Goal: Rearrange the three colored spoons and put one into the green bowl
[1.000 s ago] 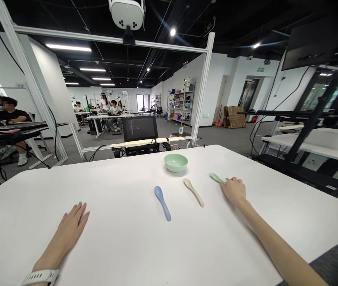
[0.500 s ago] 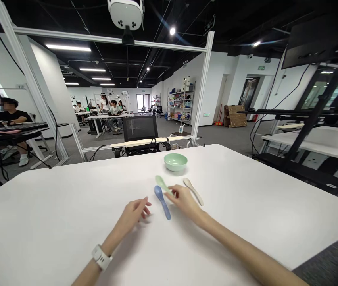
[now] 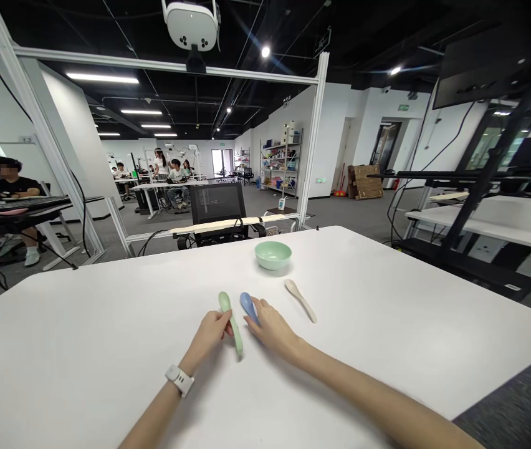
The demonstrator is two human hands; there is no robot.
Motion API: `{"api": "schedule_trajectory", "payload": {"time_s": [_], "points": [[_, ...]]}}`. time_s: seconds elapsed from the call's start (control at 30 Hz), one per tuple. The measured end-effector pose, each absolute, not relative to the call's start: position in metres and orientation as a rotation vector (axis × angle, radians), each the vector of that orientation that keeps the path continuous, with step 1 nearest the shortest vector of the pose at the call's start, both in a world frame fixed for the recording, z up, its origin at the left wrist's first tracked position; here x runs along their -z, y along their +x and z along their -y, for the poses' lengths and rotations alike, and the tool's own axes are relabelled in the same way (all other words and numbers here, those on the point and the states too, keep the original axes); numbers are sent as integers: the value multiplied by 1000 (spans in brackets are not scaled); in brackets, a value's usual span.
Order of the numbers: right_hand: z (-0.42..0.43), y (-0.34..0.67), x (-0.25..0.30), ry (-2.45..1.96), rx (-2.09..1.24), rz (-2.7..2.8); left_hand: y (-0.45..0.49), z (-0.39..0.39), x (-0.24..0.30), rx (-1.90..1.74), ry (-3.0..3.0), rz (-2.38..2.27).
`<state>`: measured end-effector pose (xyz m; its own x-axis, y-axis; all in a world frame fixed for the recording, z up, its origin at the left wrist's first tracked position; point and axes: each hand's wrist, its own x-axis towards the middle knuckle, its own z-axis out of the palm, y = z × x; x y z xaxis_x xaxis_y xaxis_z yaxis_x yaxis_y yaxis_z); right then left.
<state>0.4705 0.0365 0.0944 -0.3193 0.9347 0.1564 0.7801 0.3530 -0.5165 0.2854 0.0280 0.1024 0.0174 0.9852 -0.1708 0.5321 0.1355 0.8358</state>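
My left hand [image 3: 210, 335] pinches a green spoon [image 3: 236, 333] near its middle, its bowl end pointing away from me. Just to the right, the fingers of my right hand [image 3: 275, 327] are closed around the handle of a blue spoon [image 3: 247, 304]; the hand hides much of that handle. A cream spoon [image 3: 301, 300] lies flat on the table, right of my right hand and touched by neither hand. Behind the spoons stands an upright green bowl [image 3: 273, 255].
The white table [image 3: 83, 324] spans the front. Along its far side runs a metal frame with a wooden strip [image 3: 214, 226], and a black chair [image 3: 217, 202] is behind it. To the right is a black stand [image 3: 471, 206]. People sit and stand at desks in the background.
The green spoon has passed from my right hand to my left and moved left. My right hand has shifted left onto the blue spoon. The view has turned slightly.
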Motion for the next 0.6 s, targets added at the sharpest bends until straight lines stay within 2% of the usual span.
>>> {"api": "schedule_trajectory", "payload": {"time_s": [0.27,0.6], "points": [[-59,502,-88,-1338,-483,2054,314,-43,-98,-519,1604,-1820],[-122,685,-96,-1642,-172,1732,346,-45,-105,-364,1695,-1950]]}}
